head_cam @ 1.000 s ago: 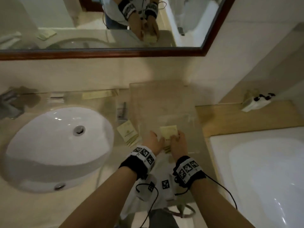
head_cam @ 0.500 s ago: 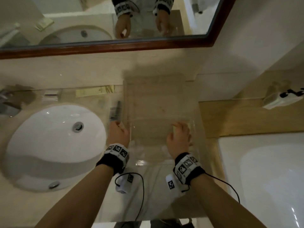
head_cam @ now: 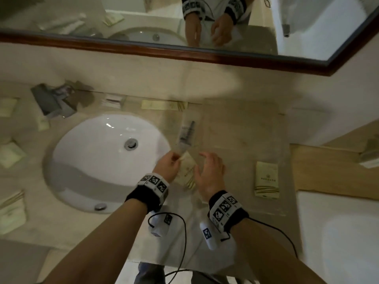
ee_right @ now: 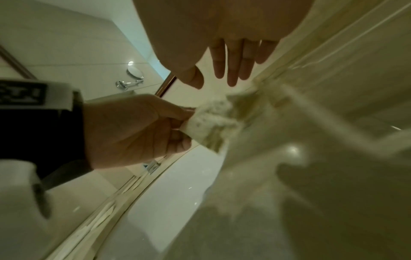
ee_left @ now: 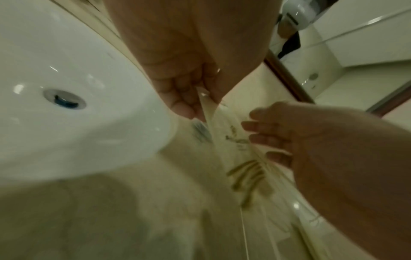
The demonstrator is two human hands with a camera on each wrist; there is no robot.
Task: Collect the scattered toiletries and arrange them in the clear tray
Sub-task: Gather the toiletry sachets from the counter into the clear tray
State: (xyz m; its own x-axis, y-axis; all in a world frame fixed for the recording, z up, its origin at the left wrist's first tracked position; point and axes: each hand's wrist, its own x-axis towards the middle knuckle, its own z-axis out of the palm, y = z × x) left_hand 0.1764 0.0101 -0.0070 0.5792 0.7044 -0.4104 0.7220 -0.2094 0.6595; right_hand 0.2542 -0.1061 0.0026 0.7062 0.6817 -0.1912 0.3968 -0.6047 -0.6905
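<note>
From the head view I see my left hand (head_cam: 168, 167) pinching a corner of a cream packet (head_cam: 187, 173) between the sink (head_cam: 106, 160) and the clear tray (head_cam: 244, 128). My right hand (head_cam: 209, 171) hovers beside it, fingers spread. The left wrist view alone shows the packet's printed stripes and my thumb and fingertips (ee_left: 184, 107) clamping its top edge. One boxed toiletry (head_cam: 266, 180) lies in the tray's right side. A wrapped comb (head_cam: 187, 134) lies on the surface at the tray's left edge.
</note>
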